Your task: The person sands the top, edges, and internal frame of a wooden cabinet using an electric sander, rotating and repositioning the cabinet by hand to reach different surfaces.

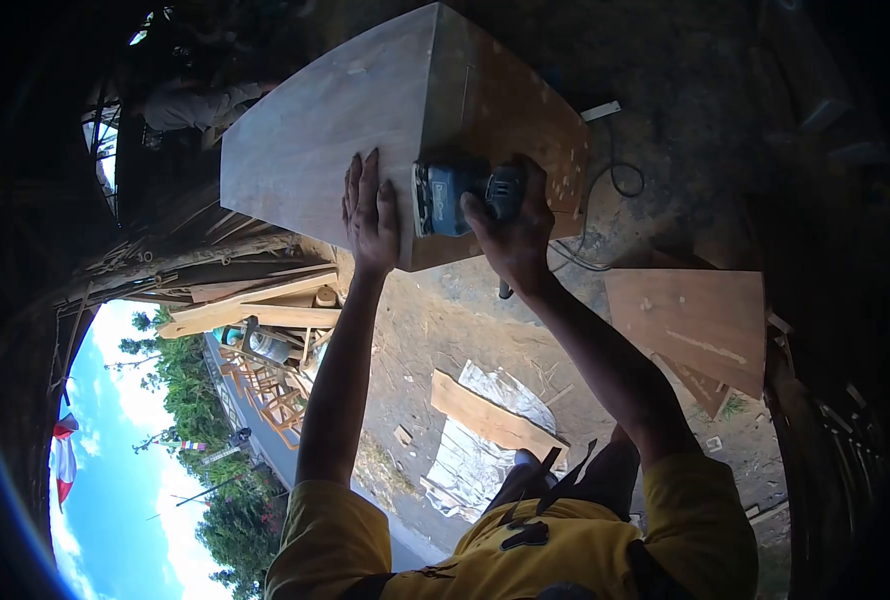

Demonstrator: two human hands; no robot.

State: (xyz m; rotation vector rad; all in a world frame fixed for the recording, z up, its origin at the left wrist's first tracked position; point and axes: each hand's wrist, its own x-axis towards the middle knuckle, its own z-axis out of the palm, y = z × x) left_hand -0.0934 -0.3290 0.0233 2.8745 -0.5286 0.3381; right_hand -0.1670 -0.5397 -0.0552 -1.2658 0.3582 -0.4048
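Observation:
A large wooden box-like piece (pixel 325 130) with a pale top face and a browner side face fills the upper middle of the view. My left hand (pixel 370 212) lies flat on the pale face near its lower edge, fingers stretched out. My right hand (pixel 520 225) is wrapped round the dark grip of a blue power sander (pixel 447 198). The sander's pad stands against the brown side face, close to the edge between the two faces. Its dark cable runs off to the right of the box.
Brown wooden panels (pixel 690 315) lie on the ground at the right. A board (pixel 495 410) rests on a white sheet (pixel 465 460) near my feet. Planks (pixel 255 310) and chair frames (pixel 265 395) stand at the left. Another person's sleeve (pixel 190 108) shows at the upper left.

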